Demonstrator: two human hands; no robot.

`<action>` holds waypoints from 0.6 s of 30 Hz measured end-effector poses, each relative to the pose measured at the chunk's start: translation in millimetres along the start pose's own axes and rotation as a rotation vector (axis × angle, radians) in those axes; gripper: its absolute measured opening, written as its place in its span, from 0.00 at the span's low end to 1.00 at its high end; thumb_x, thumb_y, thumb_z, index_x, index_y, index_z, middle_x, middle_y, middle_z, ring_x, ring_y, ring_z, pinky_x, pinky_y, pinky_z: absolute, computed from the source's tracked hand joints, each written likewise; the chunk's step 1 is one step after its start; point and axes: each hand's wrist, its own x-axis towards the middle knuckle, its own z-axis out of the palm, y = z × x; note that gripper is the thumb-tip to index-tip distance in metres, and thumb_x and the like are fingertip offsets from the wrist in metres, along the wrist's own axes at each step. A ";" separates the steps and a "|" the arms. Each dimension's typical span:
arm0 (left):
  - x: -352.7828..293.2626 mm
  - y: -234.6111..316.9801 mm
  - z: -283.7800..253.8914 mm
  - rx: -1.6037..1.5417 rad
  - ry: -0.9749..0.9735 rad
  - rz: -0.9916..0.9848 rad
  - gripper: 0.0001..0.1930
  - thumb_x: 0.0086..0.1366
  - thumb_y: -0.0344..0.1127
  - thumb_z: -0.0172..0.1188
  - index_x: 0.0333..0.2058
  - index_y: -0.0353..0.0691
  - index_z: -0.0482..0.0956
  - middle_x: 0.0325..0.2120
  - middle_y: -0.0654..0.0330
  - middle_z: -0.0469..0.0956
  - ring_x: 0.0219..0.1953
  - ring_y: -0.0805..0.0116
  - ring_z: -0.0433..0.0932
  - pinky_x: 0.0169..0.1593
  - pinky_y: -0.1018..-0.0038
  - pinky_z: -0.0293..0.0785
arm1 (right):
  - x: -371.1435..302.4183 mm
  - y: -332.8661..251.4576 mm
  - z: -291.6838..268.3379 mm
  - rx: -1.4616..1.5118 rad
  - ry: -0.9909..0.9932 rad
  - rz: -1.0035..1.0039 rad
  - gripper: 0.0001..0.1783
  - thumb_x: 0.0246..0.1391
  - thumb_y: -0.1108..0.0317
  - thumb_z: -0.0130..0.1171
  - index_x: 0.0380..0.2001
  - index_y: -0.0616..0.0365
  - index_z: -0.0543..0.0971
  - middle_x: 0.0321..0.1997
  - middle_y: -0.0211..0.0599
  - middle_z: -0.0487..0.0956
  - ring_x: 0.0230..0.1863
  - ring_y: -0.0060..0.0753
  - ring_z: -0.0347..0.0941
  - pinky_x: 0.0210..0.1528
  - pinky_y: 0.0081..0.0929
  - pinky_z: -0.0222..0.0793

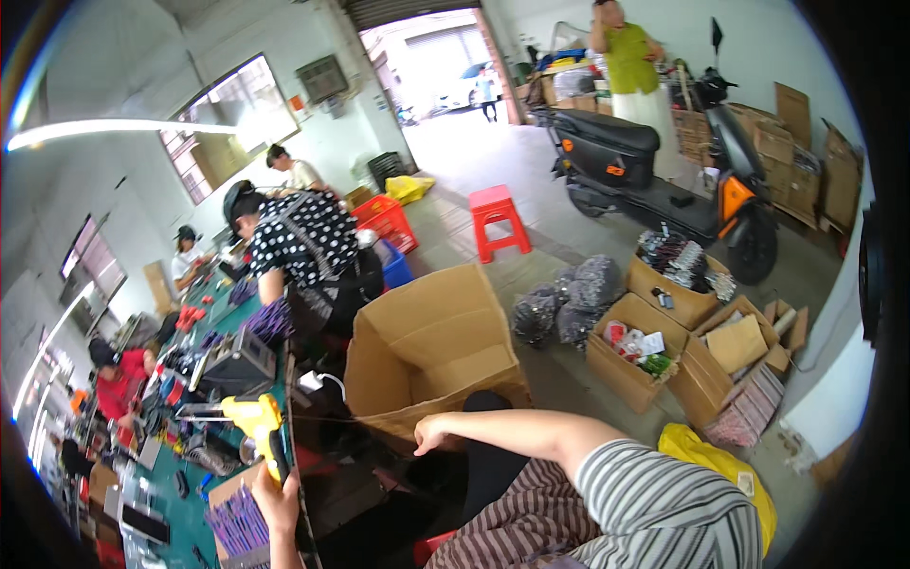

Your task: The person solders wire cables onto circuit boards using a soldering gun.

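Note:
My left hand [276, 497] is wrapped around the handle of a yellow and black glue gun [254, 417], above the near edge of the green worktable. The gun's front end points left across the table. Close below that hand lies a cardboard box [224, 490] with rows of flat purple pieces [239, 524]. My right hand [433, 432] is closed, its fingers bent downward, in front of a large open carton [431, 322]. Whatever its fingers may hold is too small or hidden to make out.
The green worktable [171, 474] runs along the left, with a phone [145, 523], a grey metal device [237, 365] and tools. Several people work along it. A red stool [498, 220], a scooter [664, 171], filled cartons [633, 349] and dark bundles [590, 296] stand beyond.

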 end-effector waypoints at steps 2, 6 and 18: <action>-1.8 -29.2 -1.2 0.102 0.024 0.069 0.08 0.52 0.26 0.59 0.31 0.31 0.71 0.20 0.60 0.71 0.25 0.73 0.67 0.31 0.75 0.66 | -9.3 -8.3 2.0 0.266 -0.088 0.148 0.28 0.49 0.39 0.55 0.38 0.52 0.80 0.36 0.35 0.81 0.33 0.36 0.76 0.34 0.34 0.73; 5.5 -44.5 8.5 0.059 0.109 0.134 0.09 0.52 0.27 0.60 0.31 0.32 0.71 0.22 0.56 0.72 0.25 0.67 0.69 0.33 0.73 0.66 | 3.7 -18.6 34.4 0.291 -0.471 0.140 0.34 0.49 0.34 0.51 0.52 0.46 0.74 0.47 0.39 0.77 0.44 0.39 0.73 0.45 0.38 0.70; 0.4 -39.6 0.1 -0.165 0.067 -0.052 0.08 0.54 0.23 0.57 0.34 0.32 0.71 0.25 0.65 0.71 0.28 0.79 0.67 0.34 0.81 0.65 | 77.9 -75.1 105.4 0.567 0.144 0.066 0.31 0.58 0.56 0.44 0.65 0.38 0.53 0.48 0.43 0.76 0.26 0.31 0.75 0.24 0.27 0.72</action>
